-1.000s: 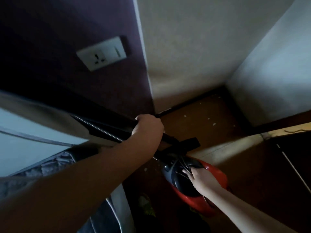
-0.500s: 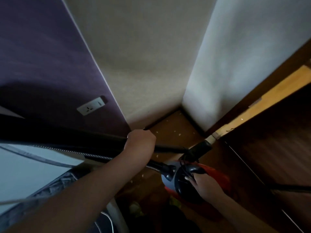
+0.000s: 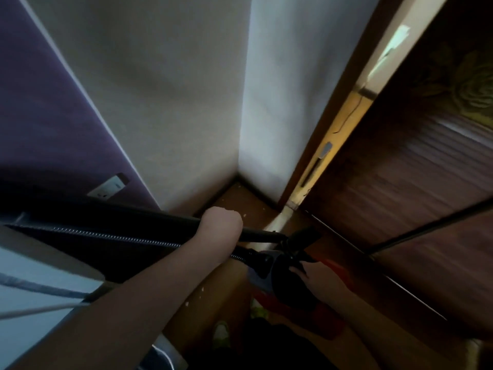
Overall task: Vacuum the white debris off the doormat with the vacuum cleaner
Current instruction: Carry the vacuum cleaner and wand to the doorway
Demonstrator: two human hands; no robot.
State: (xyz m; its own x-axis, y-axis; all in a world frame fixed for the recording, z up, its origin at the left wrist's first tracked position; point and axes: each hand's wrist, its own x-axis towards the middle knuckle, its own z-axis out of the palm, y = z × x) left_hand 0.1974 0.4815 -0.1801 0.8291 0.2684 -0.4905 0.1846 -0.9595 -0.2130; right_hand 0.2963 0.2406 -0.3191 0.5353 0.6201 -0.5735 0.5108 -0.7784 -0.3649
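The step in hand looks like getting the machine ready rather than cleaning: no nozzle is on the mat. The left hand (image 3: pixel 222 225) is clenched around the black wand (image 3: pixel 260 234), which runs across the frame from nine o'clock toward the centre, with the ribbed hose (image 3: pixel 112 236) just below it. The right hand (image 3: pixel 318 279), at about five o'clock from the left one, lies on the dark top of the red canister vacuum cleaner (image 3: pixel 289 283); its fingers rest near the handle (whether they grip it or press a switch I cannot tell, the frame being dim and blurred).

The brown doormat (image 3: pixel 240 198) lies in the floor corner at twelve o'clock from the left hand, between the white wall (image 3: pixel 170 102) and the dark wooden door (image 3: pixel 416 169). White debris (image 3: pixel 245 215) shows as small pale specks scattered on it, and a few more specks sit lower, near six o'clock.

Next, I judge, the wand's mouth must be swung down and forward onto the specks, kept flat to the mat.
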